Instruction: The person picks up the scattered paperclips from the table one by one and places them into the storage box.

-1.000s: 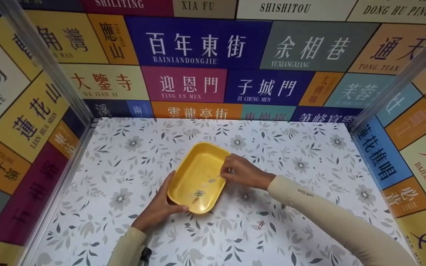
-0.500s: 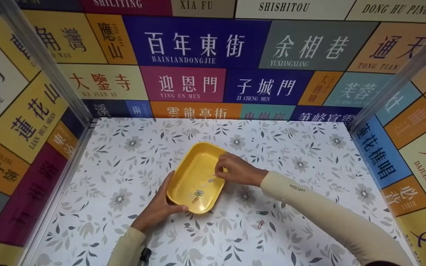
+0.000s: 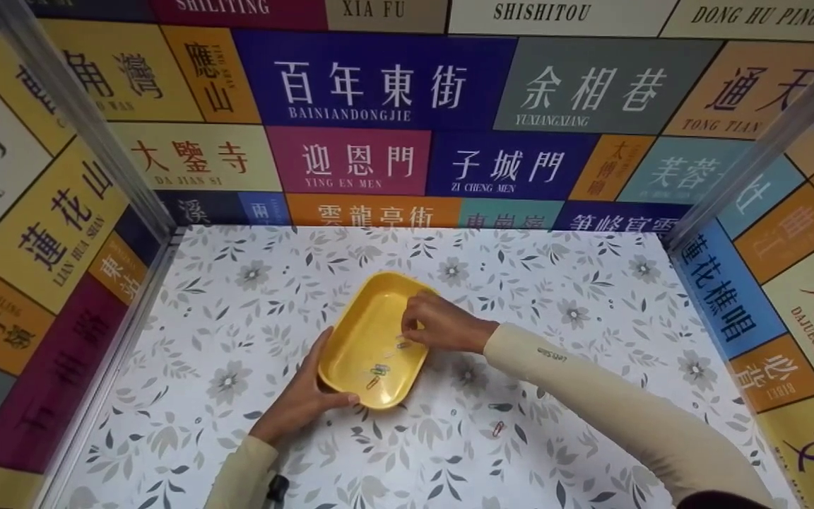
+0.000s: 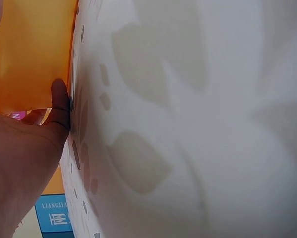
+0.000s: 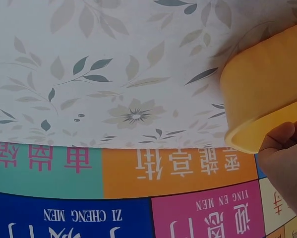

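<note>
A yellow plastic tray [image 3: 361, 329] lies slanted on the table, with several small coloured paper clips [image 3: 379, 370] in its near part. My left hand [image 3: 306, 396] grips its left near corner, the thumb over the rim; the left wrist view shows the fingers against the yellow wall. My right hand [image 3: 446, 324] reaches over the right rim, its thumb and forefinger together, pinching what looks like a pale paper clip low over the tray floor. Another clip [image 3: 401, 346] lies just below those fingertips. The right wrist view hides the fingertips behind the hand.
A red paper clip [image 3: 498, 428] lies on the floral tabletop [image 3: 576, 276], right of the tray. Walls with colourful lettered panels [image 3: 372, 78] enclose the table at the back and both sides. A small black object [image 3: 278, 488] sits by the left sleeve.
My right hand has moved left, from the tray's right rim further in over the floor, fingers still pinched. The left hand and tray have stayed in place.
</note>
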`<state>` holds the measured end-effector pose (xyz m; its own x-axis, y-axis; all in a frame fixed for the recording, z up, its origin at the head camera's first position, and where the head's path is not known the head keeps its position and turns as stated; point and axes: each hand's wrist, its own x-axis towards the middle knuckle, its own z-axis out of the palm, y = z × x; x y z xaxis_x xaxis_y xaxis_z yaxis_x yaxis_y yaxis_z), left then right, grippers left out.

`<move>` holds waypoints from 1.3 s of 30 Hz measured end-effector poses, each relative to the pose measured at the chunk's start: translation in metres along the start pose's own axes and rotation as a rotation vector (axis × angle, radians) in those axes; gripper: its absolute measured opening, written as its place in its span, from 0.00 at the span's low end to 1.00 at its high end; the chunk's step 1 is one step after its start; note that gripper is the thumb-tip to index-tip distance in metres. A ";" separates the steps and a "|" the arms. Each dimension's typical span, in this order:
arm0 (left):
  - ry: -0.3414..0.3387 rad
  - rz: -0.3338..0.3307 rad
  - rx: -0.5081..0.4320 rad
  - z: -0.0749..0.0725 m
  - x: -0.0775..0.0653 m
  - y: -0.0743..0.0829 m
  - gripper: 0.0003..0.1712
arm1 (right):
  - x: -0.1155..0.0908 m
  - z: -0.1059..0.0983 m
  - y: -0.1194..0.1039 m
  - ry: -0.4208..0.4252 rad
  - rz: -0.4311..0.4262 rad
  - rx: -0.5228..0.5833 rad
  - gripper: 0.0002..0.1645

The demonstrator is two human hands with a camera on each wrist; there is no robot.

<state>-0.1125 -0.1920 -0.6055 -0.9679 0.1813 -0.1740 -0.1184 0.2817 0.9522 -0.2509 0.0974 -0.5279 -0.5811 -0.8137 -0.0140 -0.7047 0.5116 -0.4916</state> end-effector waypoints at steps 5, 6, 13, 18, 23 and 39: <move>-0.007 0.023 0.009 -0.001 0.000 -0.002 0.77 | 0.006 0.005 0.000 -0.008 -0.006 -0.012 0.05; -0.009 0.029 0.005 -0.002 0.000 -0.002 0.77 | 0.007 0.006 0.000 -0.007 -0.010 -0.015 0.05; -0.010 0.028 -0.016 -0.002 0.000 -0.003 0.76 | 0.015 0.012 0.000 -0.020 -0.044 -0.035 0.05; -0.008 0.014 0.003 -0.002 -0.001 -0.003 0.78 | 0.018 0.017 0.000 -0.032 -0.054 -0.050 0.05; -0.022 0.017 0.008 -0.003 0.000 -0.003 0.77 | 0.018 0.019 0.001 -0.032 -0.028 -0.063 0.05; -0.025 0.040 -0.015 -0.002 0.000 -0.004 0.76 | 0.027 0.043 0.028 0.048 -0.132 -0.024 0.05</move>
<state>-0.1124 -0.1951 -0.6084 -0.9662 0.2155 -0.1416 -0.0831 0.2597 0.9621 -0.2690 0.0775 -0.5791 -0.5010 -0.8606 0.0913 -0.7853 0.4078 -0.4658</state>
